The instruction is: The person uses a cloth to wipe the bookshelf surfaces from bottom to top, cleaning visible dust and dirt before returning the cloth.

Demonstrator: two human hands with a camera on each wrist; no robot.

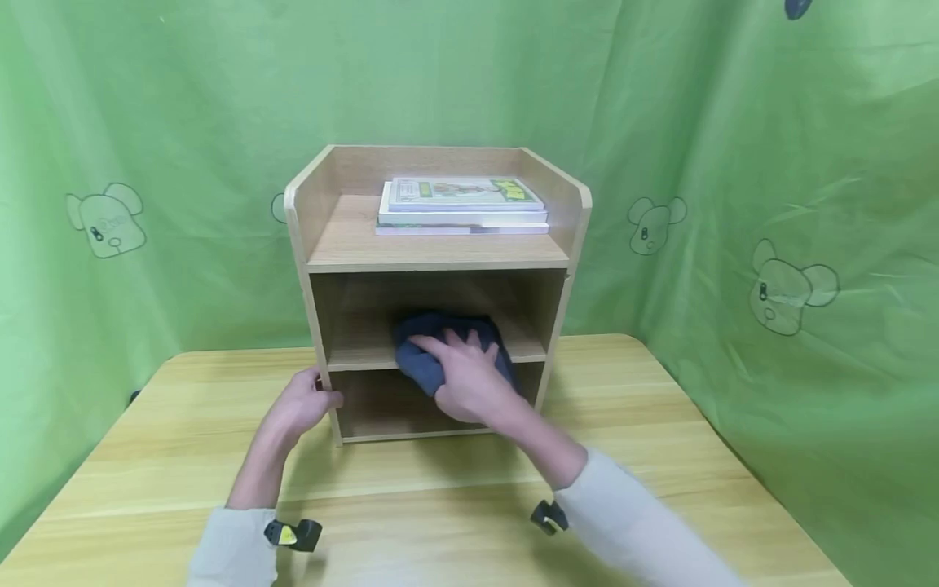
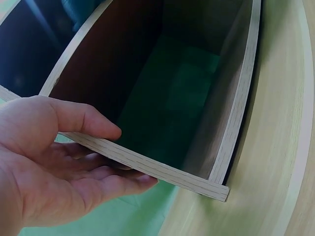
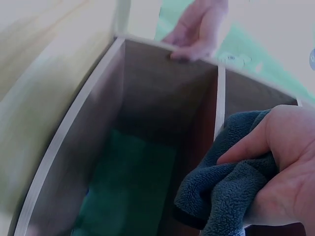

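Note:
A small light-wood shelf unit (image 1: 437, 267) stands on the table, its two lower compartments facing me. My left hand (image 1: 302, 401) grips the unit's left side panel beside the lower compartment. In the left wrist view the thumb (image 2: 93, 121) lies inside the panel and the other fingers outside. My right hand (image 1: 469, 377) holds a bunched dark blue cloth (image 1: 421, 363) at the middle shelf board. Part of the cloth hangs over that board's front edge. The right wrist view shows the cloth (image 3: 231, 182) folded and fuzzy between thumb and fingers.
A stack of several books (image 1: 464, 208) lies on the unit's top shelf, between raised side walls. The wooden table (image 1: 411, 522) extends around the unit. A green curtain (image 1: 455, 73) with drawn bear heads hangs behind and at both sides.

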